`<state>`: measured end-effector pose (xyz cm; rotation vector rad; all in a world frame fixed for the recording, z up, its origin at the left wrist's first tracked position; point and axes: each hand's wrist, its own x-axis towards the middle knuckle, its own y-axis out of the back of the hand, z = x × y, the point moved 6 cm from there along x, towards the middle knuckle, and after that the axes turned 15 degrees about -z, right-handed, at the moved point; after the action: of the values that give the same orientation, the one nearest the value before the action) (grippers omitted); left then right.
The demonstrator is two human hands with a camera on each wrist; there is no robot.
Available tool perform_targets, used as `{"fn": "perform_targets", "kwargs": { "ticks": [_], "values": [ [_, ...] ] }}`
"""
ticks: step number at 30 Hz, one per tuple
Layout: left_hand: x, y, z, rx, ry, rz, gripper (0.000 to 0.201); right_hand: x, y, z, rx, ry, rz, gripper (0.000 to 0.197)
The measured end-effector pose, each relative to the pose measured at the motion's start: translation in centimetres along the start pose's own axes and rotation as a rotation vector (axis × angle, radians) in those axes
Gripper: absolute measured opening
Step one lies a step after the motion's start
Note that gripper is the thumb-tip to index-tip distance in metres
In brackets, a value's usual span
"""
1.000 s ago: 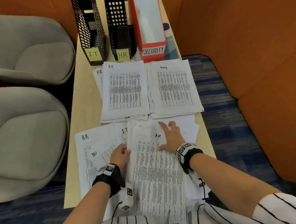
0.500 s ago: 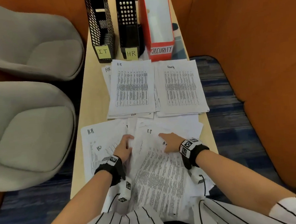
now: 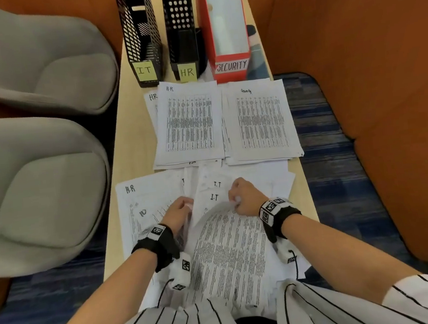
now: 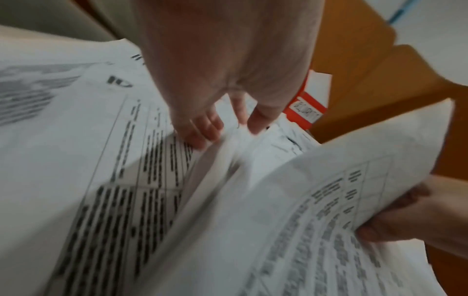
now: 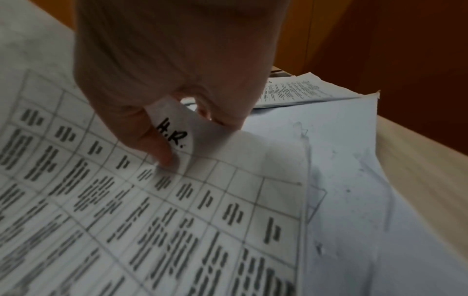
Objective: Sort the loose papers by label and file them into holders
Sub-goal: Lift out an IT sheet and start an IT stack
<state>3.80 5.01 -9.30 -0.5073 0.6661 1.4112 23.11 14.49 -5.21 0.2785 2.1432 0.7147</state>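
Three holders stand at the table's far end: black mesh IT [image 3: 141, 38], black HR [image 3: 182, 39] and red SECURITY [image 3: 226, 30]. In front of them lie a sorted H.R stack [image 3: 188, 122] and a Security stack [image 3: 261, 120]. Nearer me is a loose pile [image 3: 143, 194] with I.T sheets [image 3: 215, 197] showing on top. My right hand [image 3: 240, 198] pinches the top edge of a printed sheet marked H.R. [image 5: 177, 132] and lifts it, bowed, off the pile. My left hand [image 3: 181, 209] pinches the raised edges of sheets [image 4: 222, 152] at the pile's left.
The narrow wooden table [image 3: 131, 133] has two grey armchairs [image 3: 40, 191] close along its left side and an orange padded wall [image 3: 368, 68] on the right. Blue striped carpet [image 3: 324, 151] lies beyond the right table edge. Some loose sheets hang over the near edge onto my lap.
My right hand went from lying flat on the H.R. sheet to pinching its top edge and pulling it up and back, which uncovered the I.T sheets. My left hand stayed at the pile's left.
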Motion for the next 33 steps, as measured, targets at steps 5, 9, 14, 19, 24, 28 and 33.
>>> {"fn": "perform_targets", "kwargs": {
  "ticks": [5, 9, 14, 19, 24, 28, 33],
  "values": [
    [-1.7, 1.3, 4.2, 0.186, -0.255, 0.149, 0.038, 0.1, 0.4, -0.5, 0.012, 0.007, -0.102, 0.010],
    [-2.6, -1.7, 5.9, 0.056, -0.190, -0.293, 0.079, 0.4, 1.7, -0.4, 0.175, -0.031, -0.052, 0.015],
    [-1.7, -2.8, 3.9, 0.436, -0.140, -0.231, 0.033, 0.9, 0.5, 0.5, 0.533, -0.122, -0.238, 0.030],
    [-0.9, -1.7, 2.1, 0.377, -0.113, -0.050, 0.034, 1.0, 1.3, 3.0, 0.437, -0.198, 0.099, 0.020],
    [-1.0, -1.3, 2.6, 0.503, -0.125, 0.018, 0.042, 1.6, 1.6, 3.9, 0.301, -0.306, 0.065, 0.057],
    [-0.6, -1.8, 2.2, 0.603, -0.099, -0.027, 0.046, 1.6, 0.8, 3.5, 0.296, -0.250, -0.009, 0.064],
    [-1.1, -1.1, 2.6, 0.461, -0.113, 0.104, 0.037, 2.0, -0.6, 3.2, 0.138, -0.233, -0.061, 0.059]
  ]
}}
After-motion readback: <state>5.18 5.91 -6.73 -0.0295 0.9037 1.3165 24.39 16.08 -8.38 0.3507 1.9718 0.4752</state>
